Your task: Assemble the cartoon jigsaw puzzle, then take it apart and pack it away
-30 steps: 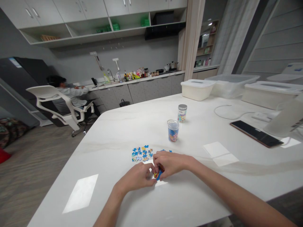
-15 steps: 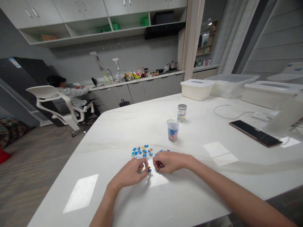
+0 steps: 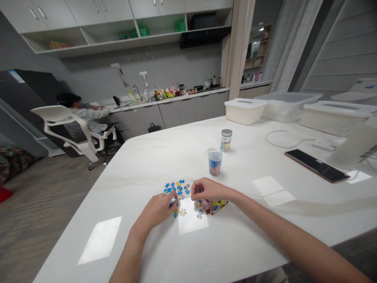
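My left hand [image 3: 157,209] is low over the table, its thumb and forefinger curled around a blue puzzle piece [image 3: 174,203]. My right hand [image 3: 209,189] is pinched shut at the fingertips on a small puzzle piece, mostly hidden by the fingers. Under and beside the right hand lies a joined, colourful part of the puzzle [image 3: 214,206], partly covered by the hand. One loose patterned piece [image 3: 200,214] sits at its lower left. A pale piece [image 3: 183,212] and a blue-yellow piece [image 3: 176,214] lie near my left thumb. Several mostly blue loose pieces [image 3: 179,188] are scattered just beyond both hands.
Beyond the pieces stand a clear printed cup [image 3: 215,162] and a silver-lidded can [image 3: 226,140]. A dark tablet-like device [image 3: 318,165], a white cable [image 3: 275,145] and lidded plastic boxes [image 3: 246,111] are to the right. A person [image 3: 88,118] sits on a white chair at far left.
My left hand has moved slightly left and away from me. My right hand has moved up off the joined puzzle, uncovering it. The pale and patterned loose pieces now show.
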`<state>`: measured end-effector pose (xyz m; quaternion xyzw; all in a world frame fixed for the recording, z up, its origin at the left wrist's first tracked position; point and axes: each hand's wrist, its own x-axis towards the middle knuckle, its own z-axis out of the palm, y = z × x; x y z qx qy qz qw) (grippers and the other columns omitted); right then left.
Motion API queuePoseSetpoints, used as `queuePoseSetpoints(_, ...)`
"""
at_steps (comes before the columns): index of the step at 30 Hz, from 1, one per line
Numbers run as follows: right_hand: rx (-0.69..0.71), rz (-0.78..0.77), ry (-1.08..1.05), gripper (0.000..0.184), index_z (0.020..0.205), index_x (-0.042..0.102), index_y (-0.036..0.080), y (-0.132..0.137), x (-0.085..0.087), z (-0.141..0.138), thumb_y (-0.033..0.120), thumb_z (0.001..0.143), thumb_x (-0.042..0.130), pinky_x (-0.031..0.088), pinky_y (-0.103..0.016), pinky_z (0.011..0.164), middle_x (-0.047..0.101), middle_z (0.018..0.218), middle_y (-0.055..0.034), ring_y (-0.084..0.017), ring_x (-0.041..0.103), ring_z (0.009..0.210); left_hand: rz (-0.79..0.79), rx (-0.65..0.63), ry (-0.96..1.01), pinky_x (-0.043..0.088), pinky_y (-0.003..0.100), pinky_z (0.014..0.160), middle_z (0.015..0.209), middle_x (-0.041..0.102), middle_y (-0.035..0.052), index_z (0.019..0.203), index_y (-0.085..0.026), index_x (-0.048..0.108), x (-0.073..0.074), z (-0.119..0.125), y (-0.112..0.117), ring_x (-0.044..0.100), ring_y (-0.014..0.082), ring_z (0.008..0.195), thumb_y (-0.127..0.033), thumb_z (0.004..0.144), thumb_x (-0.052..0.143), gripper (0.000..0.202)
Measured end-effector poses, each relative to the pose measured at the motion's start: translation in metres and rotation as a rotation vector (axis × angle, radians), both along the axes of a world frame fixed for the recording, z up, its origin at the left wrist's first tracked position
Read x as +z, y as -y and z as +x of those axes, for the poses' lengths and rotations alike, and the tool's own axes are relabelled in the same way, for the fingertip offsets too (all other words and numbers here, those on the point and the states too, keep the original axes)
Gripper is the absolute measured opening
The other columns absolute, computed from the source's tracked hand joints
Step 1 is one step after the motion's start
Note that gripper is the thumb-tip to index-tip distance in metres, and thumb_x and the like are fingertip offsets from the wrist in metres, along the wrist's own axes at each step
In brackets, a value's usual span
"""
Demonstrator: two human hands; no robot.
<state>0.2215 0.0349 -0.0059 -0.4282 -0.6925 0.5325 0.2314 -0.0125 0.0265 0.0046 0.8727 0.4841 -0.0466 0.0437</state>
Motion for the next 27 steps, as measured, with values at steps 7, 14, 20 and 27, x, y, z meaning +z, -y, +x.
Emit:
queuePoseSetpoints(7,-0.04,0.027,-0.168,0.027,0.099,0.067,0.015,-0.004,-0.011,-0.004,0.021,0.073,0.065,0.051,-0.026,0.068,0.072,0.081,-0.0036,-0.016,0.067,0.075,-0.012,-0.114,0.013,0.039,0.027,0.06,0.075,0.069,0.0021,0.102,-0.023,0.057,-0.004,0.006,0.003,0.066,0.0211,0.07,-0.028,0.096,0.037,0.022)
queuePoseSetpoints(14,-0.069,0.292,0.003,0.023,0.096,0.072,0.016,0.001,-0.014,-0.012,0.013,0.078,0.059,0.051,-0.029,0.082,0.073,0.099,-0.0065,-0.018,0.067,0.088,-0.02,-0.09,-0.001,0.042,0.028,0.062,0.078,0.07,0.003,0.101,-0.022,0.059,-0.004,0.004,-0.001,0.067,0.0214,0.073,-0.027,0.094,0.038,0.022)
queuePoseSetpoints(20,-0.03,0.43,0.151,0.022,0.097,0.071,0.016,-0.004,-0.006,0.004,0.015,0.082,0.055,0.05,-0.028,0.08,0.071,0.098,-0.0074,-0.017,0.066,0.087,-0.026,-0.1,0.007,0.044,0.028,0.064,0.078,0.07,0.0026,0.104,-0.023,0.058,-0.003,0.005,0.002,0.068,0.0213,0.075,-0.028,0.095,0.036,0.024)
queuePoseSetpoints(27,0.257,0.423,0.385,0.015,0.087,0.072,0.016,0.003,0.017,0.021,0.02,0.075,0.066,0.046,-0.023,0.069,0.069,0.089,-0.0056,-0.015,0.062,0.078,0.002,0.009,-0.053,0.047,0.031,0.069,0.087,0.073,0.0068,0.122,-0.024,0.055,-0.005,0.014,0.003,0.069,0.0263,0.084,-0.039,0.096,0.042,0.033)
